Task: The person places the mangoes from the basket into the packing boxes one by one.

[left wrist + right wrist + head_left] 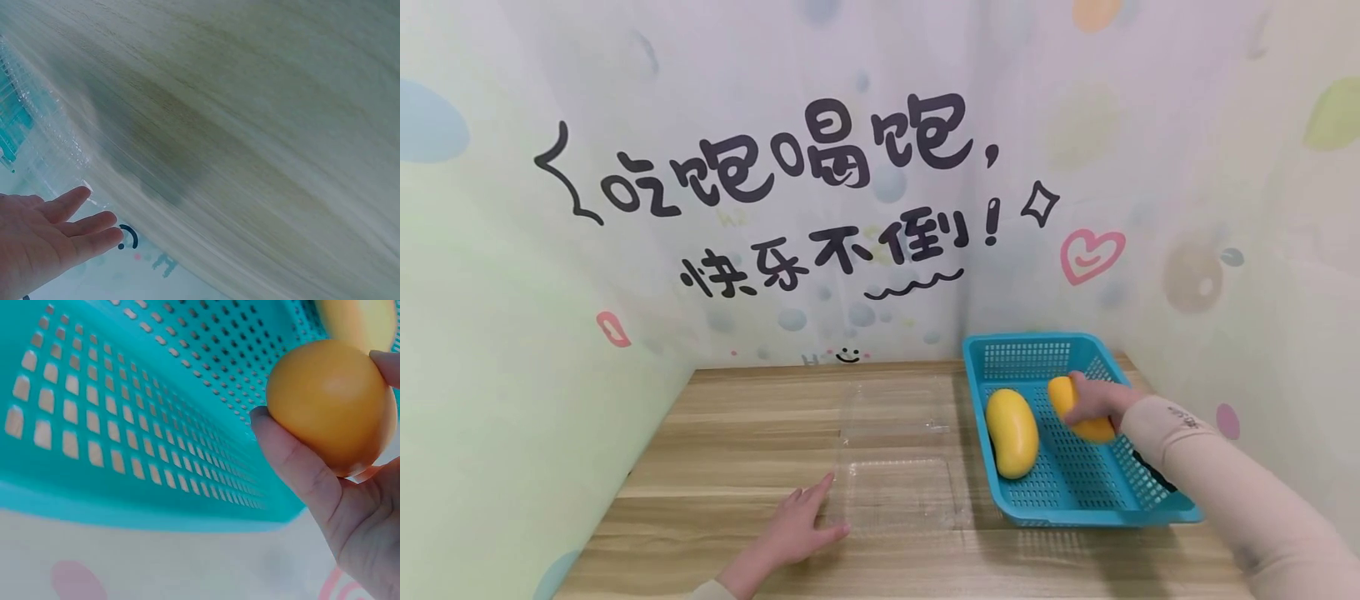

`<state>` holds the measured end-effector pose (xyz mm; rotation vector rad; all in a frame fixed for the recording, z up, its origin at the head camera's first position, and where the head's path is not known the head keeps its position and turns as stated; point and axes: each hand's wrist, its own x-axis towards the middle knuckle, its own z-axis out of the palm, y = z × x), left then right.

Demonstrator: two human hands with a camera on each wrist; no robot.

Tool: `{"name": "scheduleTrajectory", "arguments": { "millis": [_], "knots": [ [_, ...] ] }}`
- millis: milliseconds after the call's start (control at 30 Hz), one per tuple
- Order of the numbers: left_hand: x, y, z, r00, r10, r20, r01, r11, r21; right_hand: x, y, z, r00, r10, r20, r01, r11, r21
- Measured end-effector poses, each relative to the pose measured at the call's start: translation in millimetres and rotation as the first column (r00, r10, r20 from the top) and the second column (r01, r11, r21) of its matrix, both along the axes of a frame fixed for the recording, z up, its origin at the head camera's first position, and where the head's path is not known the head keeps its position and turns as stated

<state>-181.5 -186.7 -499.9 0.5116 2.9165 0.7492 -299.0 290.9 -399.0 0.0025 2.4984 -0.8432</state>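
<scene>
My right hand (1096, 400) grips an orange-yellow mango (328, 403) over the blue-green plastic basket (1090, 518), thumb and fingers on opposite sides of the fruit. A longer yellow mango (1013, 435) lies along the basket's left side. My left hand (793, 527) is held with fingers spread at the left edge of an open clear plastic box (898, 496), and nothing is in its grasp. In the left wrist view, the left hand (59, 240) shows straight, parted fingers.
The wood-grain table (722, 467) runs back to a printed wall cloth (820, 250) with black lettering. Between the left hand and the basket lies the clear box, its lid part (895, 408) folded back. Something dark (1153, 473) shows at the basket's right side, beneath the sleeve.
</scene>
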Motion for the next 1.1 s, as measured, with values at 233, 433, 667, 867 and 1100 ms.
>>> {"name": "scheduleTrajectory", "arguments": {
  "millis": [233,433,667,867,1100],
  "knots": [
    [-0.1,0,-0.4,1.000,-0.013,-0.010,0.013,1.000,-0.007,-2.6,-1,18.6,0.994,0.082,-0.070,-0.074,0.991,0.108],
    [0.1,0,-1.2,1.000,-0.019,-0.021,0.019,1.000,-0.013,-2.1,-2,34.3,0.987,0.122,-0.105,-0.105,0.983,0.149],
    [0.7,0,0.3,1.000,-0.017,-0.025,0.017,1.000,-0.013,0.7,-6,55.9,0.977,0.156,-0.143,-0.140,0.983,0.118],
    [1.5,1,1.5,1.000,-0.017,-0.013,0.017,1.000,-0.002,3.8,-13,73.4,0.972,0.157,-0.172,-0.156,0.988,0.023],
    [3.7,2,2.9,1.000,-0.009,0.022,0.009,0.999,0.033,9.9,-27,87.8,0.963,0.184,-0.198,-0.192,0.981,-0.022]
  ]
}}
